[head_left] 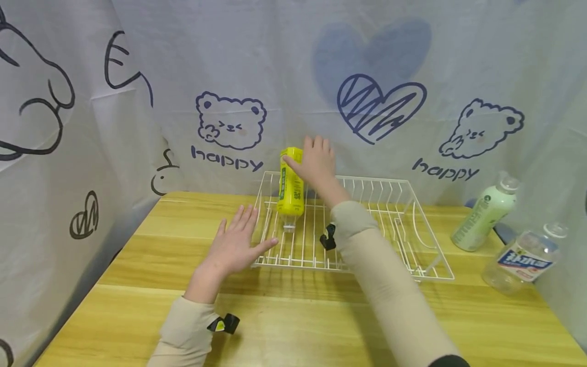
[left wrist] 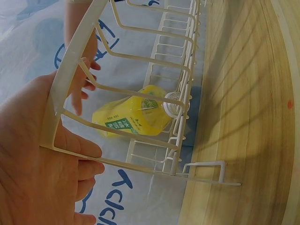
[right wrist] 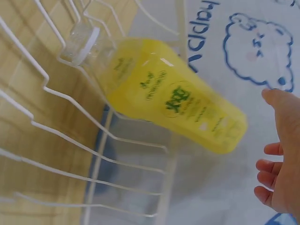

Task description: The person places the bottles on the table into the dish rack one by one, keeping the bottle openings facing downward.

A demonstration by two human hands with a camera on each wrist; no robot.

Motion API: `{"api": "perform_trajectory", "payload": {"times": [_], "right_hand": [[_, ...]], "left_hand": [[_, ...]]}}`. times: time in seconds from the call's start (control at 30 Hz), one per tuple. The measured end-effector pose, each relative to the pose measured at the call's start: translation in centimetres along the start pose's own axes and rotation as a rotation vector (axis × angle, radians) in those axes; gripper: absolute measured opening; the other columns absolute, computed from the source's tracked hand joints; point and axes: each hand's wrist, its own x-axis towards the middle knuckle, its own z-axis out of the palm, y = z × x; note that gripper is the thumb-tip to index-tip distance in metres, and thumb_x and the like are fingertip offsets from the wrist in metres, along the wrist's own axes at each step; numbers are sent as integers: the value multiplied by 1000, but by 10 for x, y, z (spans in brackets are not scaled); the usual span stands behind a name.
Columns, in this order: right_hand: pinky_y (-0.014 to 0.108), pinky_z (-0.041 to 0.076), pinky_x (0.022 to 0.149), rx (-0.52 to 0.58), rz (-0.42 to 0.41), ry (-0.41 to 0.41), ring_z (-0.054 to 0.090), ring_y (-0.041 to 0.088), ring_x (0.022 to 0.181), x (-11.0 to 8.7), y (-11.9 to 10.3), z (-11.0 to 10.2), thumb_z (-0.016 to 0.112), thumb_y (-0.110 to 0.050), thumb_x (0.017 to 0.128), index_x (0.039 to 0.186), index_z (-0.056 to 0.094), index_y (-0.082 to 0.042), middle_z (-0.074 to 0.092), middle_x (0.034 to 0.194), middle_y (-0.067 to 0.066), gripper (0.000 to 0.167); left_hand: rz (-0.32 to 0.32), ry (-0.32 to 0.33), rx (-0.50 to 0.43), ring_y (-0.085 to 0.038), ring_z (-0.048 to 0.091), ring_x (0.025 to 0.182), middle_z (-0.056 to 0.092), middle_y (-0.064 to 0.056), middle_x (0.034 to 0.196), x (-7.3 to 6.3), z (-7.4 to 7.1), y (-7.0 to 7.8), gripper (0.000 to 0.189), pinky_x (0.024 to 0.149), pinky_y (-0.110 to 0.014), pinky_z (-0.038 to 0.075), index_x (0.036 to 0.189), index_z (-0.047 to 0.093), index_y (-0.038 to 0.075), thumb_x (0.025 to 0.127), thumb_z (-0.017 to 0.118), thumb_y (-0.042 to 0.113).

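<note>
White curtain (head_left: 284,56) hung behind & along L side, w/ bear faces, hearts & the word "happy" drawn on in dark lines. Wood table (head_left: 293,311) in front of it, yellowish, w/ plank lines showing. White wire rack (left wrist: 68,65) sat on far part of table, nr the curtain. Beige R sleeve (head_left: 390,285) extended over rack's front edge; beige L sleeve (head_left: 183,331) was lower down, L of centre. Clear bottle (head_left: 525,265) w/ blue & white label stood R of rack, nr table's R edge; pale green bottle (head_left: 483,216) just beside it, a bit farther back & closer to rack. Yellow bottle (head_left: 291,191) was in back-L part of rack: upside down & tilted, base up, neck end down among the wires. L hand (head_left: 234,250) was at rack's front-L corner, fingers straight & spread, thumb out to the side; can't tell if it pressed on the frame. R hand (head_left: 318,163) was just beside yellow bottle's base end, thumb apart from the loosely bent fingers, pinching nothing; R wrist view showed a gap btwn hand & bottle. Clear cap (right wrist: 79,40) of yellow bottle pointed down, nr the wires
</note>
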Motion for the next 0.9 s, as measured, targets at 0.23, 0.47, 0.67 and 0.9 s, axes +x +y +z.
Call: {"api": "perform_trajectory", "payload": {"times": [0.23,0.47,0.67,0.9], "right_hand": [[43,43,97,-50,-69,19,44,30,113,-14,-4,-31,53,-68,87,134,44,-5,49,125,15,78],[43,43,96,-53,-127,-2,43,30,117,-34,8,-54,52,-67,88,143,40,-9,48,129,15,81],[46,42,101,-53,-162,-3,43,33,122,-59,28,-67,55,-63,89,143,41,-9,48,130,16,79],[49,41,99,-53,-189,42,44,34,119,-89,58,-85,57,-61,89,140,45,-8,50,126,16,74]], "left_hand": [[4,4,-5,-28,-5,153,-1,-7,165,1,1,0,96,121,-59,-3,157,7,10,91,26,77],[-3,-1,14,-27,-6,153,-2,-6,165,2,0,0,95,121,-59,-4,157,5,11,91,27,76],[-9,-4,16,-26,-8,153,-3,-6,165,3,1,2,94,121,-59,-6,157,4,13,92,31,74],[-14,-3,12,-26,-7,153,-3,-6,165,2,1,3,98,122,-59,-5,157,4,12,89,28,79]]}}
